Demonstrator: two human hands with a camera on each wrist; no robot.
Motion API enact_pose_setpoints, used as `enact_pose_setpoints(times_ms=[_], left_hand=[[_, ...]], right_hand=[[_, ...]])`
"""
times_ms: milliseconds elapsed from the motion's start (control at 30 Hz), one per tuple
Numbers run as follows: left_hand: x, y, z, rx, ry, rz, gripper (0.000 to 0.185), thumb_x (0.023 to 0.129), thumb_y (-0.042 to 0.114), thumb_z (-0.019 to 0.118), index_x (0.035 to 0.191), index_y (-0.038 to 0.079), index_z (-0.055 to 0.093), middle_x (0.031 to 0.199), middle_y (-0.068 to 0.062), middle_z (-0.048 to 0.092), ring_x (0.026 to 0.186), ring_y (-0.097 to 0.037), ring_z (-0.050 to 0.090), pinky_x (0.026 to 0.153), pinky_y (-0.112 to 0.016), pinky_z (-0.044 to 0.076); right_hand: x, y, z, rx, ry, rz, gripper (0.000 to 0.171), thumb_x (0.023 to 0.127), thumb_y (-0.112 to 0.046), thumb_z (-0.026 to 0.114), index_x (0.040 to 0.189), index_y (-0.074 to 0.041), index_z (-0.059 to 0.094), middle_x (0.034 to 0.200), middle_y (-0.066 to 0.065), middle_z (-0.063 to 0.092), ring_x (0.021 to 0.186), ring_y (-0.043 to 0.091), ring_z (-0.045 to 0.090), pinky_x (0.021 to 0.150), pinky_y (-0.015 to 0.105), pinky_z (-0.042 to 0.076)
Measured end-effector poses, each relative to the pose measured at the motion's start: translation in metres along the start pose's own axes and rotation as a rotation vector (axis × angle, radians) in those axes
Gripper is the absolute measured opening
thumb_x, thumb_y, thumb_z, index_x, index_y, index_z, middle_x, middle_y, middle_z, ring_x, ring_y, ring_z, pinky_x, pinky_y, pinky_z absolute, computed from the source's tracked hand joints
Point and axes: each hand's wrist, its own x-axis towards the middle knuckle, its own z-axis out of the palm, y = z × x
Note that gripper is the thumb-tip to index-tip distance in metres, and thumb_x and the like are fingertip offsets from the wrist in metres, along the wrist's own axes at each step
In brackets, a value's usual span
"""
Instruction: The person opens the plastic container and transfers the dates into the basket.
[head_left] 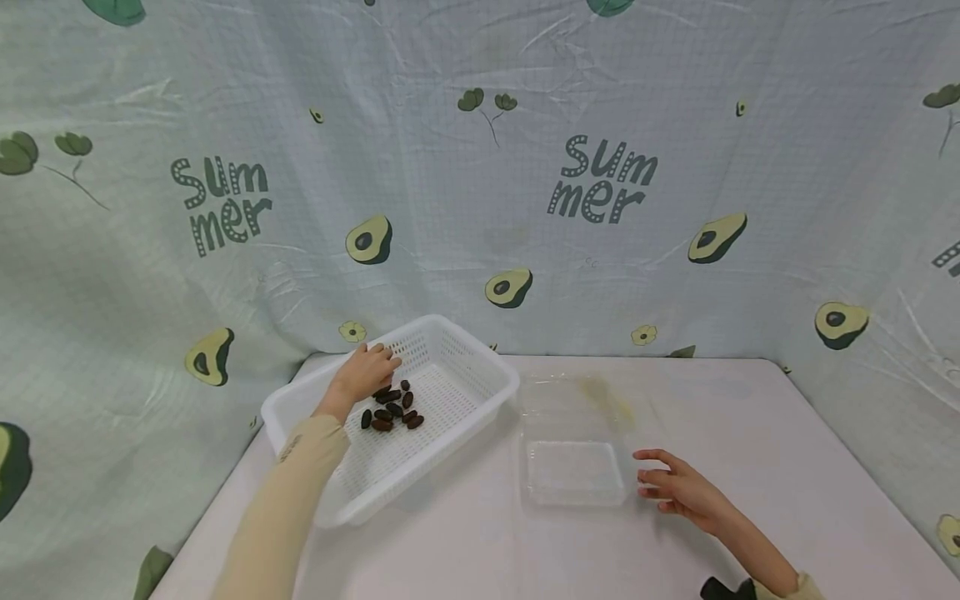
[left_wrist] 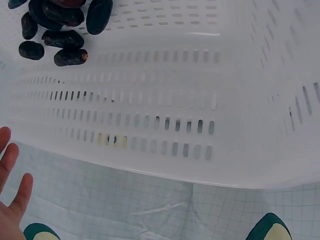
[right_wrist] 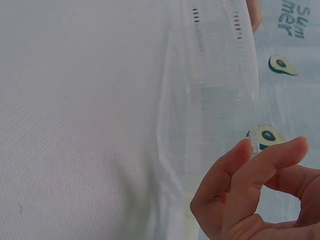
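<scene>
A white perforated plastic basket (head_left: 450, 387) stands on the left of the table with several dark brown dates (head_left: 394, 409) lying loose on its floor. Over the basket's far left part is my left hand (head_left: 366, 373); in the left wrist view its fingers (left_wrist: 21, 194) are spread and hold nothing. A clear plastic box (head_left: 576, 473) sits open right of the basket. Just off its right side hovers my right hand (head_left: 678, 492), fingers loosely bent with nothing in them. In the right wrist view, its fingers (right_wrist: 260, 175) overlap the box edge.
A white cloth covers the table (head_left: 750, 433). Behind and at both sides hangs a pale curtain (head_left: 435, 167) printed with avocados and lettering. The basket's far rim is close to the curtain.
</scene>
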Motion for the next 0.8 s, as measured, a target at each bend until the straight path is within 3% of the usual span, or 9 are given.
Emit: enact_pose_setpoints(times_ms=[467,800], left_hand=[[-0.005,0.004,-0.017,-0.091,0.108,0.043,0.007,0.080,0.015,0.063,0.079,0.010,0.057,0.074,-0.005,0.056,0.070,-0.021,0.051,0.062,-0.037,0.039],[-0.013,0.019,-0.032,-0.157,0.117,0.066,0.005,0.080,0.016,0.063,0.079,0.014,0.058,0.072,0.000,0.055,0.067,-0.017,0.050,0.059,-0.031,0.035]], right_hand=[[0.003,0.000,0.000,0.001,0.005,0.007,0.058,0.091,-0.029,0.048,0.134,0.003,0.025,0.113,0.010,0.049,0.084,0.004,0.060,0.058,0.019,0.045],[0.002,-0.001,0.000,-0.011,0.011,0.018,0.061,0.090,-0.032,0.049,0.134,0.004,0.027,0.098,-0.001,0.054,0.084,0.003,0.061,0.059,0.020,0.044]])
